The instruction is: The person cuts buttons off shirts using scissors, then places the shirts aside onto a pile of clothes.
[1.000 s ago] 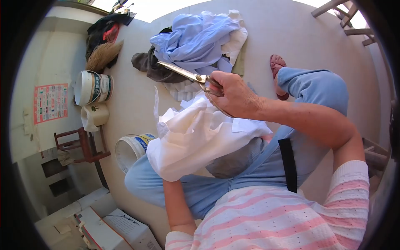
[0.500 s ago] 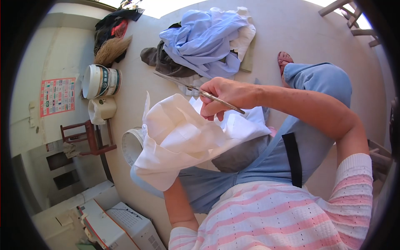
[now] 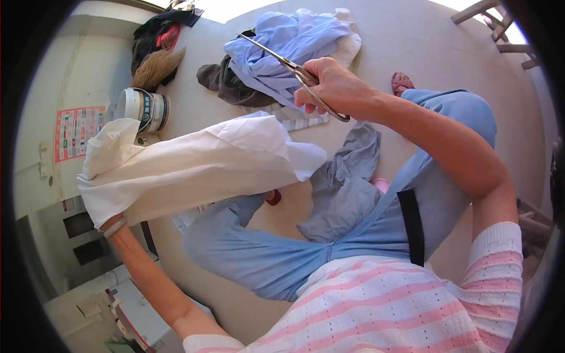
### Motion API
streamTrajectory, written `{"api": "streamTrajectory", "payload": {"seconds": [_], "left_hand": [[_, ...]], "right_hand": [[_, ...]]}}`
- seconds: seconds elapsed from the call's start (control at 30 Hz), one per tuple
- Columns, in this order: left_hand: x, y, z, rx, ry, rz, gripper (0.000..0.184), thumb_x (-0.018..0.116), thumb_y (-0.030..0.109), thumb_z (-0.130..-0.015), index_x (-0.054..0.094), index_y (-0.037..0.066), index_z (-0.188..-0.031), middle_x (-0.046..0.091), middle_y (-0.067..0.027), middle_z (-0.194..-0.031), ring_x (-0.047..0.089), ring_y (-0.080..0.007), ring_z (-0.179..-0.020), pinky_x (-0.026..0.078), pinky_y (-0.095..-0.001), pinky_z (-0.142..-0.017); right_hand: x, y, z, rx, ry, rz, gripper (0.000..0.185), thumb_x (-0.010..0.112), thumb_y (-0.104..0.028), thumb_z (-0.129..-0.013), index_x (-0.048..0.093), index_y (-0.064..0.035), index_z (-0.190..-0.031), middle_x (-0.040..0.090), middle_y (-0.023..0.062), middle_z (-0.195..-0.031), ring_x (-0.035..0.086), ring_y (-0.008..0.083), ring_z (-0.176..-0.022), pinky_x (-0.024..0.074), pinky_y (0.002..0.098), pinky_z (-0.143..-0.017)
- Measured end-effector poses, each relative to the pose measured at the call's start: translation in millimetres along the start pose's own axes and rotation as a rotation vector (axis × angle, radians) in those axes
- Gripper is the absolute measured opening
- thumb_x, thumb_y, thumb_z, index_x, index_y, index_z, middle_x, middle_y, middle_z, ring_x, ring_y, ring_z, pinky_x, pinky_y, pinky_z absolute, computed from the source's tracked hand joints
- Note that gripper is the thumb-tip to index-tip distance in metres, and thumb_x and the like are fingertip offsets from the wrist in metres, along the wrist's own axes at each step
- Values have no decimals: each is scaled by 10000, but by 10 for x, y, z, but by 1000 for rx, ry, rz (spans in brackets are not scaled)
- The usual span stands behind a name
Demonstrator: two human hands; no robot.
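My right hand (image 3: 336, 88) is closed around the handles of metal scissors (image 3: 272, 52), raised in front of me. Their blades look closed and point up and left, away from the cloth. On the far left, a large white cloth (image 3: 194, 162) hangs from my outstretched left hand (image 3: 109, 222). Folds cover that hand's fingers, leaving mostly the wrist and a band on it in sight. From there the cloth stretches right, its free end above the floor between my legs. A crumpled grey cloth (image 3: 347, 188) lies there, with something pink beside it.
Blue, white and dark clothes (image 3: 282, 53) are heaped on the floor ahead. A paint bucket (image 3: 150, 109) and a straw broom (image 3: 158, 67) stand along the left wall. Boxes (image 3: 147, 312) sit at lower left, and wooden furniture legs (image 3: 479, 12) show at upper right.
My left hand has swung far left, drawing the white cloth out with it. My right hand has risen with the scissors, away from the cloth. The grey cloth is more exposed.
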State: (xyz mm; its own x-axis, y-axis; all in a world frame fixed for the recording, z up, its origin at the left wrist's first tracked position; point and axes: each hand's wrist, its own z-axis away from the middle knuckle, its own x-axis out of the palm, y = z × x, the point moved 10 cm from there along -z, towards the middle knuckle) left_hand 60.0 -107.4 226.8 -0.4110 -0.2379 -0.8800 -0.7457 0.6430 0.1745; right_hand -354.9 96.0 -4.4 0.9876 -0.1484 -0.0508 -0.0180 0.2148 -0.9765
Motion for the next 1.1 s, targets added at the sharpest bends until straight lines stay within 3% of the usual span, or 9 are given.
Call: {"api": "streamTrajectory", "payload": {"seconds": [0.13,0.23,0.3,0.37,0.57,0.67,0.93,0.97,1.1], "left_hand": [[112,60,-206,-43,-89,-173,702,835,229,-707,475,17,-1271,556,-149,-1229,551,-251,-1105,458,-364,-961],[426,-561,-161,-71,-66,188,478,672,142,-881,453,12,-1285,572,-130,-1183,556,-222,-1064,488,-332,-949],[847,-596,-105,-27,-344,-494,460,640,156,-905,440,28,-1299,543,-122,-1262,540,-231,-1122,471,-333,-976],[1388,-1485,427,-1078,-99,1153,528,645,177,-901,408,36,-1351,481,-104,-1367,508,-243,-1192,441,-337,-1012],[2026,-560,509,-934,-196,1179,519,611,208,-921,401,54,-1369,485,-101,-1366,516,-240,-1192,454,-353,-1003],[2029,-405,529,-830,-241,1178,515,591,227,-932,397,64,-1381,488,-100,-1366,521,-237,-1192,462,-363,-998],[1563,-263,677,-524,-356,1132,506,536,277,-964,386,93,-1411,494,-95,-1364,534,-232,-1192,483,-390,-984],[1370,-421,734,-352,-313,787,535,542,250,-964,344,107,-1440,476,-89,-1386,554,-222,-1166,511,-374,-948],[972,-536,1024,-383,-340,786,539,552,243,-958,348,102,-1437,474,-89,-1387,547,-221,-1173,502,-373,-957]], "right_hand": [[-62,-82,-3,-30,0,-11,157,656,-148,-796,581,-11,-815,654,66,-750,610,83,-630,487,216,-534],[-140,-73,-51,-38,12,21,157,649,-171,-830,581,-29,-823,653,63,-776,605,75,-664,489,208,-562],[-153,-78,-48,-42,12,30,162,648,-178,-830,579,-32,-824,654,63,-778,605,75,-665,488,211,-563],[-167,-76,-44,-42,15,45,166,647,-185,-831,577,-35,-825,655,64,-781,605,76,-667,488,214,-564],[-97,-18,-21,-1,-6,105,208,662,-222,-802,571,-36,-822,635,62,-755,600,78,-664,481,224,-563],[-86,28,-50,-10,38,17,187,678,-155,-715,577,-6,-764,612,88,-676,578,108,-586,434,233,-478],[217,137,-259,49,-91,-8,238,691,-187,-754,572,7,-825,633,90,-751,619,113,-665,515,245,-562],[275,132,-282,36,-96,-16,238,691,-187,-754,572,7,-825,633,90,-751,619,113,-665,515,245,-562],[517,15,-267,-46,-120,-119,221,679,-162,-758,565,15,-827,639,102,-763,633,129,-687,535,254,-610]]}}
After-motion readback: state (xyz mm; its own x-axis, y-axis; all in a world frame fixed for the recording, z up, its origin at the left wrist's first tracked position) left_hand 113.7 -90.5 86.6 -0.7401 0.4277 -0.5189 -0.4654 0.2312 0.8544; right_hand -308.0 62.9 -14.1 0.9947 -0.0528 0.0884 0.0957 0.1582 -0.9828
